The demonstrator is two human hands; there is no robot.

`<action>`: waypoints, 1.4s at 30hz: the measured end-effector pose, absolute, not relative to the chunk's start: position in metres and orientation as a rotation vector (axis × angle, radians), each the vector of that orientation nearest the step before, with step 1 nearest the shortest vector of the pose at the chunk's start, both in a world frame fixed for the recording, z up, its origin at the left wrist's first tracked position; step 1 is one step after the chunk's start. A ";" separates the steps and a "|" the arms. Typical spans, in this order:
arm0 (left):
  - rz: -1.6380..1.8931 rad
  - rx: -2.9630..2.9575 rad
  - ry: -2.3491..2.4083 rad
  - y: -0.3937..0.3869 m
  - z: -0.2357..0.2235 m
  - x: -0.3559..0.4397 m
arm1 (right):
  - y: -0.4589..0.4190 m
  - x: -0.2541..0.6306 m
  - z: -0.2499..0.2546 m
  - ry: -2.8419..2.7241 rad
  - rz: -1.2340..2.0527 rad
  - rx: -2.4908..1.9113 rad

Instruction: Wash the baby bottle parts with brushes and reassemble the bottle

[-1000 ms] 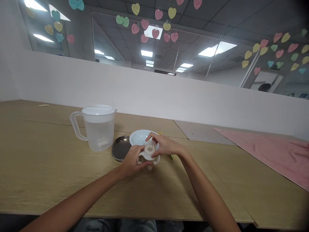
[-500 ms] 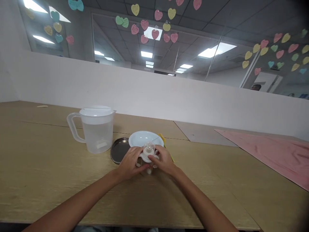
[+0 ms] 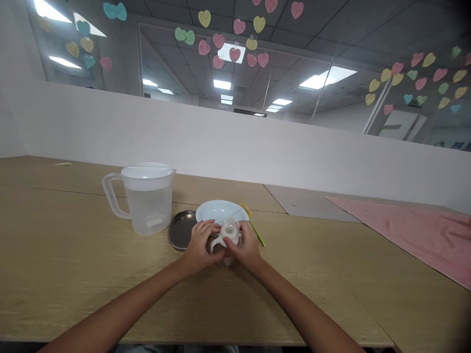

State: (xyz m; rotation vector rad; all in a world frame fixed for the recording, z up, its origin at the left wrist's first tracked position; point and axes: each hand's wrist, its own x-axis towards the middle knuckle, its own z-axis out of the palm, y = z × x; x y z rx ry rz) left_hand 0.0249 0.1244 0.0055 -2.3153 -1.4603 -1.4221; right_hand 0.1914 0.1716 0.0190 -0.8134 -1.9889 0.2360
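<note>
A small baby bottle (image 3: 228,237) with a clear domed top and a white two-handled collar is between my hands, just in front of the bowl. My left hand (image 3: 201,246) curls round its left side, with fingers behind and thumb low in front. From the right, my right hand (image 3: 247,248) grips the collar, its thumb across the front. A white handle loop shows by my left fingers. My fingers hide much of the bottle's lower body. Behind it stands a white bowl (image 3: 209,211), and a round dark metal tray (image 3: 181,229) lies left of my left hand.
A clear lidded pitcher (image 3: 149,208) of water stands at the left, its handle pointing left. A brush with a yellow head and green handle (image 3: 256,233) lies right of the bowl. Pink cloth (image 3: 405,228) covers the table's right side. A white wall (image 3: 228,147) rises behind.
The bottle's domed top and handled collar have turned and shifted slightly right between my hands. My right hand has turned a little with them. The left keeps its hold.
</note>
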 end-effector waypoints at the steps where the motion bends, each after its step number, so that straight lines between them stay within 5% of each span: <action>1: -1.438 -2.319 -1.490 0.124 0.006 0.025 | 0.172 0.191 0.019 -1.976 0.252 -0.820; 25: -1.439 -2.366 -1.688 0.123 0.002 0.025 | 0.168 0.193 0.022 -1.863 0.480 -0.513; 42: -1.443 -2.232 -1.678 0.124 0.002 0.029 | 0.161 0.184 0.025 -1.748 0.526 -0.708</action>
